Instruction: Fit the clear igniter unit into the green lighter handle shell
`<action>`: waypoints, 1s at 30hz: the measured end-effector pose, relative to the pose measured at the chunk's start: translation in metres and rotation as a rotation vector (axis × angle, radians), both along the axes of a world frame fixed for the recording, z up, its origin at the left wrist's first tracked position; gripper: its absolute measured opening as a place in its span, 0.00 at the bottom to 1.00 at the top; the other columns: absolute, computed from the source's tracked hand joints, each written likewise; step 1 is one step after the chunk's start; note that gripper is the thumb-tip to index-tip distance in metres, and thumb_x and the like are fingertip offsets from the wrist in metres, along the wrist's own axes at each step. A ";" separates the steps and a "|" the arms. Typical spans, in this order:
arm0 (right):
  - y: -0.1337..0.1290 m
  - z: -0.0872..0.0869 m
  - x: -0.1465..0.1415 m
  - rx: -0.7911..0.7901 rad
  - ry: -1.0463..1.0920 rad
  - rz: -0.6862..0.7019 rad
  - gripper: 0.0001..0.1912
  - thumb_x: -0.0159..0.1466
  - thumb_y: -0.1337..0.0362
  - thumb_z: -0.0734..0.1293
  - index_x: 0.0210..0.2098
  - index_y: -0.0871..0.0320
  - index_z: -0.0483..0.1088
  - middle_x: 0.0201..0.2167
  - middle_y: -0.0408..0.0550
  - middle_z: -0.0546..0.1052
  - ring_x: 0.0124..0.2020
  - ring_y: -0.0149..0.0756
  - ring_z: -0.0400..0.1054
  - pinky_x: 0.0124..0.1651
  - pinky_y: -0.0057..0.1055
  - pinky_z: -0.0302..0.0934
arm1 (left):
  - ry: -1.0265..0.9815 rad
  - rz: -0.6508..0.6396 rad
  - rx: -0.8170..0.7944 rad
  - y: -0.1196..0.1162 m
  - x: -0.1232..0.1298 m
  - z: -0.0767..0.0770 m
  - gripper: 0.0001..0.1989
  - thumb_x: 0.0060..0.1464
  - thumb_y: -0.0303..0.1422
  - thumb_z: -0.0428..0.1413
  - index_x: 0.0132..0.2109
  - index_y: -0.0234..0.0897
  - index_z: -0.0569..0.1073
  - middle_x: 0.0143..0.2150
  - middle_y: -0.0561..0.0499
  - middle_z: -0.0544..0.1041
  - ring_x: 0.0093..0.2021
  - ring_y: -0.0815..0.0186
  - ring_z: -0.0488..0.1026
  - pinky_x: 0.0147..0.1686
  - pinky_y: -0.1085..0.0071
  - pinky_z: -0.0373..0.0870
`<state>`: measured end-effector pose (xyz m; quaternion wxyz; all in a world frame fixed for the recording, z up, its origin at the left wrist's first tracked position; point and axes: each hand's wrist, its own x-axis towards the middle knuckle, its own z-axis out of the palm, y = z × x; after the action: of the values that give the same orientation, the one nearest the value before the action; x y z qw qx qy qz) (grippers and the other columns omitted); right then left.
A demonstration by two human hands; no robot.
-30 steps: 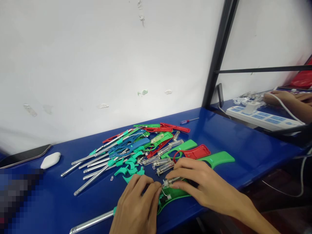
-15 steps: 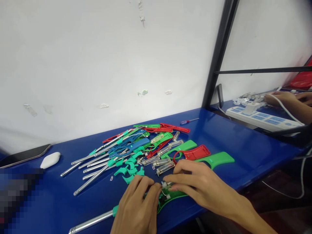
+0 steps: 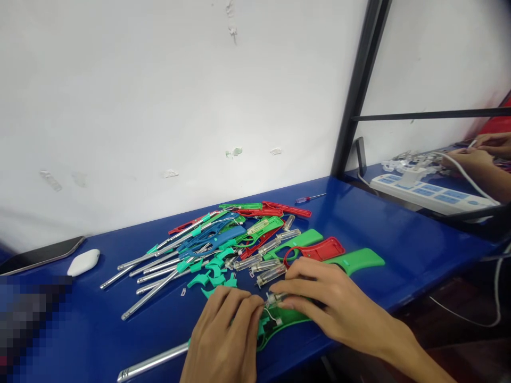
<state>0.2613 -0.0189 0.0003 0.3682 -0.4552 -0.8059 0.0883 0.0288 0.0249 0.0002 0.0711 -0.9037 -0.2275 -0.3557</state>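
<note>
A green lighter casing half (image 3: 290,317) lies at the table's front edge, with a silver tube (image 3: 154,363) sticking out to the left. My left hand (image 3: 225,335) is closed over the tube end of this casing, its fingertips bent down among the small parts. Between the thumb and fingers of my right hand (image 3: 327,298) is a clear lighter fuel tank (image 3: 275,299), held above the casing. A thin white wire (image 3: 272,315) and a teal piece (image 3: 261,327) show inside the casing. My fingers hide much of the inner parts.
Behind my hands lie several clear tanks (image 3: 270,275), teal triggers (image 3: 198,279), silver tubes (image 3: 147,295) and red casings (image 3: 325,250). A screwdriver (image 3: 303,200) is near the wall. At right are a power strip (image 3: 433,194) and another person's hands (image 3: 475,157).
The fuel tank in my right hand has risen slightly and shows more. The lighter's tube has shifted a little right. The other person's hands have moved.
</note>
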 end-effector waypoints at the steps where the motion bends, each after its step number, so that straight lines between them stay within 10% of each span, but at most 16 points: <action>1: 0.000 0.000 0.000 0.002 0.002 0.002 0.12 0.74 0.60 0.67 0.55 0.48 0.79 0.42 0.44 0.78 0.42 0.34 0.72 0.42 0.30 0.63 | -0.003 -0.002 0.004 -0.001 0.000 0.001 0.10 0.66 0.20 0.50 0.45 0.38 0.72 0.38 0.52 0.80 0.37 0.63 0.75 0.40 0.67 0.75; 18: 0.000 0.001 -0.002 0.010 -0.039 -0.012 0.12 0.74 0.59 0.68 0.54 0.52 0.78 0.40 0.44 0.80 0.40 0.35 0.72 0.41 0.31 0.62 | 0.030 -0.003 0.010 -0.002 0.002 -0.001 0.11 0.65 0.19 0.50 0.47 0.37 0.72 0.38 0.52 0.80 0.37 0.63 0.76 0.38 0.66 0.77; 30: -0.003 0.004 0.000 -0.103 -0.021 -0.043 0.09 0.76 0.60 0.65 0.47 0.52 0.77 0.42 0.44 0.80 0.43 0.37 0.71 0.46 0.33 0.63 | 0.260 0.078 -0.079 -0.004 -0.016 -0.005 0.23 0.60 0.39 0.64 0.60 0.45 0.71 0.49 0.50 0.81 0.46 0.56 0.81 0.45 0.56 0.84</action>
<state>0.2615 -0.0223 0.0043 0.3377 -0.4917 -0.7941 0.1169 0.0126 0.0205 -0.0051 0.0782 -0.9347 -0.2653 -0.2233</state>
